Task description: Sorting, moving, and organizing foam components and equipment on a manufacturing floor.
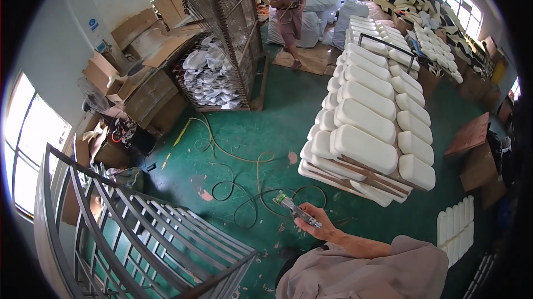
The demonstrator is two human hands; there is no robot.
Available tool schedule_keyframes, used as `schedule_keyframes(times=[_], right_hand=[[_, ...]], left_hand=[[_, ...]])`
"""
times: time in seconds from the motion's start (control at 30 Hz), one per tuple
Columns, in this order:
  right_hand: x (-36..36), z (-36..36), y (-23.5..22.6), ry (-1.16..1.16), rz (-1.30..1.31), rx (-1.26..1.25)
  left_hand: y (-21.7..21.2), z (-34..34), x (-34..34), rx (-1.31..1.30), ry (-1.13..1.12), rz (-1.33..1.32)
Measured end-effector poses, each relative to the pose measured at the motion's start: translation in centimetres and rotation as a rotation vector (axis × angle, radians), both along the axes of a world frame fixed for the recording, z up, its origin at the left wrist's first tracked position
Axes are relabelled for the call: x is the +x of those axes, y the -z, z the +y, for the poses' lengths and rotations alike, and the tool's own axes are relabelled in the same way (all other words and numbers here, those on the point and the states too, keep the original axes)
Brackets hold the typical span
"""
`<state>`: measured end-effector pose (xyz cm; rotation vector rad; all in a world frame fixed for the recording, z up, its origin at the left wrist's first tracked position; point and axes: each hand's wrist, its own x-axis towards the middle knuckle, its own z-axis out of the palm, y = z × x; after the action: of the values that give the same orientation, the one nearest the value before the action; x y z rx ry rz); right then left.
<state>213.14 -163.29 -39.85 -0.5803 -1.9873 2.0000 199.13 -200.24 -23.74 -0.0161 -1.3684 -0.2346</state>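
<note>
Nearest the camera, a grey-sleeved forearm is seen coming in from the lower edge, w/ one hand (312, 222) raised over the green floor. Which hand it is can't be read for certain; by its place right of centre it is taken as the right hand. The fingers are closed round a slim metal tool with a green-tipped nozzle, prob. an air blow gun (296, 209). The other hand is not in view.

The tool's long axis is laid on a diagonal, lower right to upper left; the green tip is pointed up-left, twd the loose black and yellow hoses (244, 188) coiled on the floor, not at the foam. Nothing is touched by the tip.

Progress, as judged: tool is in hand, but no workpiece is being addressed yet. The stacked cart of white moulded foam cushions (366, 127) stands just beyond, to the right; whether any pieces have been treated can't be told.

At left a grey metal rack (139, 232) is seen. Further off, a tall wire cage w/ white cut pieces (214, 71), and a person (288, 10) in the aisle.
</note>
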Motion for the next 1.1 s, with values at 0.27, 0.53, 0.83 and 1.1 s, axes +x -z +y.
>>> schedule_keyframes(times=[0.27, 0.53, 0.83, 1.1], right_hand=[[1.6, -1.5, -0.5, -0.018, -0.031, 0.083], [3.2, -1.9, 0.0, -0.007, -0.072, 0.128], [5.1, -2.6, -2.0, -0.001, -0.147, 0.086], [7.3, -0.9, -0.5, 0.03, -0.21, 0.034]], left_hand=[[7.8, -8.8, -2.9, -0.363, 0.102, -0.256], [15.1, -35.3, -0.2, -0.126, -0.256, -1.286], [14.7, -43.5, -10.0, -0.115, -0.264, -1.467], [13.0, -33.9, -8.6, 0.242, -0.382, -1.582]])
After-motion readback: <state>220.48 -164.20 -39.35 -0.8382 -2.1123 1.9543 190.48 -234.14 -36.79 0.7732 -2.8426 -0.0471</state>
